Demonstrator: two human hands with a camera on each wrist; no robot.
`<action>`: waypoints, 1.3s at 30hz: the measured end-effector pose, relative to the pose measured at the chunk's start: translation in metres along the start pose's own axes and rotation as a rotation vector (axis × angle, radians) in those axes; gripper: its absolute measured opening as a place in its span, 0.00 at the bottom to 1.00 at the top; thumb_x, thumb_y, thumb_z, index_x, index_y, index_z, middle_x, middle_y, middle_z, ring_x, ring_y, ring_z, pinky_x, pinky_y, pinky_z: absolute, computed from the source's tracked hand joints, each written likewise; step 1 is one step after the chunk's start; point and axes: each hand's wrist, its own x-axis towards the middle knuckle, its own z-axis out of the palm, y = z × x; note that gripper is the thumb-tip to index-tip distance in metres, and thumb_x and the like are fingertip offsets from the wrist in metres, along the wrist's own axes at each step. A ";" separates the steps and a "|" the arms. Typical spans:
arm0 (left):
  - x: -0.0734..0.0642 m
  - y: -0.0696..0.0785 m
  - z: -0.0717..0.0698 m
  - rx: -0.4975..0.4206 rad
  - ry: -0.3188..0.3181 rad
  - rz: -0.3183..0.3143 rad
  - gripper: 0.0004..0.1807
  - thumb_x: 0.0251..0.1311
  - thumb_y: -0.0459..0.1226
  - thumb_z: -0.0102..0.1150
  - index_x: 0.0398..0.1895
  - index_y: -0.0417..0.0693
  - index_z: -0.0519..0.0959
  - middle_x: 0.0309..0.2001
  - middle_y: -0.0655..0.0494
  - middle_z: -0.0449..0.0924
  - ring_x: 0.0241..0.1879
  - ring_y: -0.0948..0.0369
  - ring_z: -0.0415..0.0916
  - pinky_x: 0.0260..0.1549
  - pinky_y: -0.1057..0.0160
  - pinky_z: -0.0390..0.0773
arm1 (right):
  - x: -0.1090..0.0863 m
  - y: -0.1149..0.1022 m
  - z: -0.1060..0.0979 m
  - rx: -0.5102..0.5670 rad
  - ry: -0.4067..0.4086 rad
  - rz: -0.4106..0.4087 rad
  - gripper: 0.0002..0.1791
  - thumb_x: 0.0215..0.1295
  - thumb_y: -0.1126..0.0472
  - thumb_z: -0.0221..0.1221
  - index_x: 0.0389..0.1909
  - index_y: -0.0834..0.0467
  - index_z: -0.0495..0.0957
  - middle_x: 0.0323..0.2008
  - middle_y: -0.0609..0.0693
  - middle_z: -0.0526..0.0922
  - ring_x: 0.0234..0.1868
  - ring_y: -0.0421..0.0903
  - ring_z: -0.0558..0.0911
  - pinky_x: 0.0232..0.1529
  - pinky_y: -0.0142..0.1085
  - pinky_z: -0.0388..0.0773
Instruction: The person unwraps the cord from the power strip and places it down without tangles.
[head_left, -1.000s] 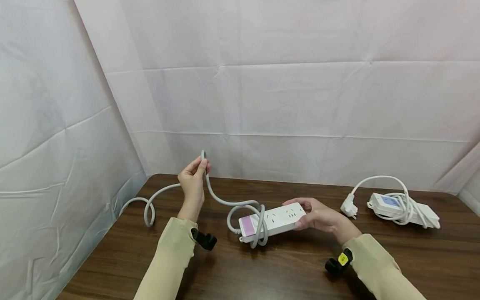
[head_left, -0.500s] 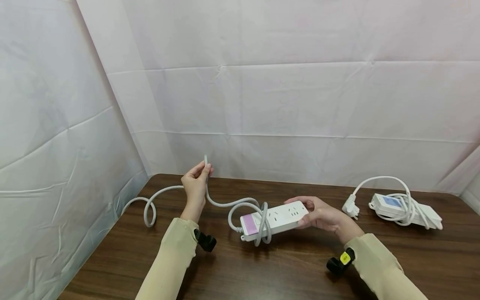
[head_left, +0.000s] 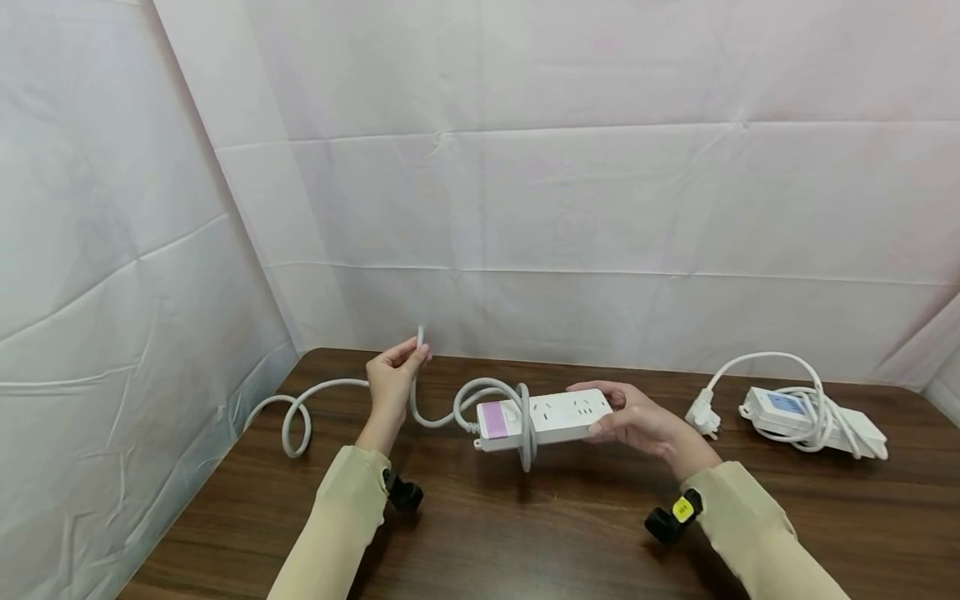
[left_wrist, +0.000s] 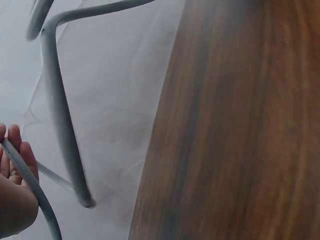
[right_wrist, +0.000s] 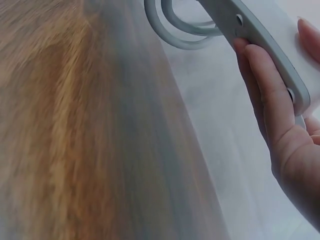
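A white power strip (head_left: 558, 415) with a purple patch at its left end is held above the table by my right hand (head_left: 633, 421), which grips its right end between thumb and fingers. In the right wrist view, fingers (right_wrist: 272, 85) lie along the underside of the strip (right_wrist: 260, 42). The strip's grey cord (head_left: 528, 429) loops around its left part and runs left in a sag. My left hand (head_left: 392, 379) pinches that cord between thumb and fingers, a short bend standing above the fingertips. Beyond this hand the cord (head_left: 330, 384) curls away leftward; its far end is hidden.
At the right of the brown wooden table (head_left: 570, 533) lies a second white power strip (head_left: 813, 422) with a blue patch, its white cord wound round it. Its plug (head_left: 702, 413) rests to its left. White cloth (head_left: 585, 208) hangs behind the table and on the left.
My left hand has moved slightly down and right with the cord. The strip in my right hand has risen a little and turned more level; the loop around it has shifted.
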 end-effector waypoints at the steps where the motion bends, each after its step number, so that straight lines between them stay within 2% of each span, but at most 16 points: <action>1: -0.001 0.000 -0.001 0.006 -0.016 -0.013 0.16 0.51 0.24 0.61 0.43 0.23 0.75 0.22 0.59 0.81 0.22 0.67 0.79 0.31 0.70 0.79 | 0.001 -0.001 0.001 -0.004 0.015 0.003 0.26 0.50 0.78 0.55 0.51 0.54 0.74 0.44 0.51 0.78 0.42 0.44 0.79 0.41 0.39 0.78; 4: -0.004 -0.001 -0.004 0.051 -0.061 -0.035 0.15 0.51 0.24 0.60 0.44 0.24 0.76 0.26 0.52 0.82 0.23 0.66 0.80 0.31 0.70 0.79 | 0.005 -0.002 0.003 -0.014 0.037 0.001 0.26 0.51 0.78 0.55 0.49 0.52 0.75 0.43 0.51 0.78 0.42 0.44 0.78 0.41 0.39 0.78; 9: -0.010 -0.003 -0.008 0.212 -0.140 -0.016 0.14 0.51 0.25 0.61 0.42 0.27 0.78 0.33 0.41 0.82 0.26 0.63 0.81 0.31 0.69 0.79 | 0.011 -0.004 0.006 0.008 0.015 -0.039 0.26 0.52 0.78 0.54 0.50 0.52 0.75 0.44 0.50 0.79 0.43 0.44 0.79 0.43 0.41 0.78; 15: -0.018 -0.005 -0.006 0.352 -0.217 0.005 0.13 0.51 0.27 0.62 0.42 0.32 0.80 0.35 0.40 0.82 0.28 0.67 0.79 0.29 0.73 0.76 | 0.014 -0.009 0.007 0.046 0.025 -0.070 0.27 0.51 0.80 0.53 0.51 0.55 0.75 0.44 0.51 0.79 0.43 0.43 0.79 0.41 0.38 0.79; 19: -0.024 -0.001 -0.005 0.430 -0.255 0.033 0.13 0.51 0.29 0.62 0.42 0.33 0.80 0.38 0.41 0.82 0.36 0.60 0.79 0.30 0.74 0.73 | 0.016 -0.012 0.009 0.058 0.054 -0.066 0.27 0.50 0.81 0.53 0.52 0.58 0.74 0.44 0.51 0.78 0.43 0.44 0.79 0.42 0.38 0.78; 22: -0.027 -0.001 -0.005 0.472 -0.284 0.064 0.12 0.53 0.30 0.62 0.41 0.34 0.81 0.38 0.42 0.82 0.37 0.57 0.78 0.30 0.73 0.72 | 0.016 -0.013 0.009 0.052 0.068 -0.066 0.28 0.49 0.81 0.53 0.52 0.57 0.74 0.44 0.51 0.78 0.43 0.44 0.79 0.42 0.38 0.78; 23: -0.027 -0.001 -0.005 0.480 -0.295 0.078 0.12 0.53 0.31 0.62 0.40 0.34 0.81 0.38 0.42 0.82 0.36 0.57 0.78 0.30 0.71 0.73 | 0.017 -0.013 0.009 0.051 0.071 -0.065 0.28 0.49 0.81 0.53 0.51 0.57 0.74 0.44 0.51 0.77 0.43 0.44 0.79 0.41 0.38 0.78; 26: -0.027 -0.006 -0.009 0.468 -0.331 0.174 0.11 0.53 0.35 0.63 0.38 0.36 0.82 0.35 0.44 0.83 0.33 0.61 0.79 0.29 0.68 0.76 | 0.018 -0.013 0.009 0.053 0.075 -0.067 0.28 0.50 0.81 0.53 0.49 0.54 0.75 0.44 0.51 0.77 0.42 0.44 0.79 0.41 0.38 0.79; 28: -0.029 -0.005 -0.011 0.458 -0.353 0.268 0.12 0.54 0.38 0.63 0.37 0.38 0.83 0.35 0.46 0.83 0.35 0.60 0.80 0.31 0.67 0.77 | 0.018 -0.013 0.009 0.058 0.081 -0.067 0.27 0.50 0.81 0.53 0.50 0.55 0.75 0.43 0.51 0.77 0.42 0.44 0.79 0.41 0.38 0.78; 31: -0.032 -0.002 -0.013 0.459 -0.365 0.357 0.11 0.54 0.38 0.62 0.37 0.39 0.83 0.38 0.47 0.83 0.40 0.56 0.80 0.35 0.61 0.78 | 0.019 -0.014 0.010 0.060 0.087 -0.072 0.27 0.51 0.80 0.52 0.51 0.57 0.73 0.43 0.51 0.78 0.42 0.44 0.79 0.41 0.37 0.78; 33: -0.034 0.000 -0.014 0.473 -0.356 0.376 0.10 0.54 0.35 0.62 0.37 0.38 0.83 0.40 0.47 0.82 0.42 0.55 0.79 0.38 0.58 0.78 | 0.019 -0.015 0.011 0.061 0.090 -0.077 0.26 0.51 0.80 0.52 0.52 0.57 0.72 0.43 0.50 0.78 0.41 0.43 0.79 0.41 0.37 0.78; 35: -0.036 0.003 -0.015 0.485 -0.341 0.354 0.10 0.52 0.32 0.62 0.37 0.36 0.83 0.41 0.45 0.82 0.44 0.53 0.79 0.40 0.55 0.78 | 0.020 -0.016 0.013 0.065 0.096 -0.084 0.26 0.51 0.80 0.52 0.52 0.58 0.72 0.43 0.50 0.78 0.41 0.43 0.80 0.41 0.36 0.78; 39: -0.042 0.006 -0.018 0.465 -0.316 0.372 0.11 0.50 0.30 0.64 0.38 0.34 0.82 0.42 0.42 0.81 0.44 0.50 0.78 0.41 0.52 0.77 | 0.021 -0.017 0.015 0.072 0.129 -0.083 0.26 0.51 0.80 0.52 0.52 0.59 0.71 0.42 0.50 0.78 0.40 0.43 0.80 0.40 0.36 0.79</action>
